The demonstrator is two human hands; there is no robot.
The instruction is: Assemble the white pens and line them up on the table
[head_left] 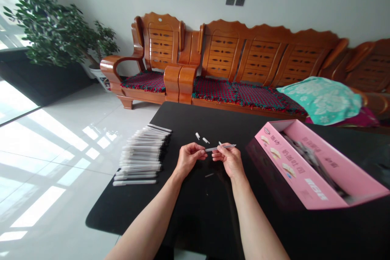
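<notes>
A slim white pen lies level between my two hands above the black table, its pointed end to the right. My left hand is closed, thumb and fingertips pinching the pen's left end. Farther along, my right hand grips the pen near its tip. A small pale piece pokes up by the right fingers; its kind I cannot make out. Just beyond the hands lie two small white pen caps. To the left, many white pens with dark ends are lined up side by side.
An open pink cardboard box with dark contents stands on the table at the right. A thin pale sliver lies near my hands. Behind the table is a wooden sofa with a turquoise cloth; a potted plant stands left.
</notes>
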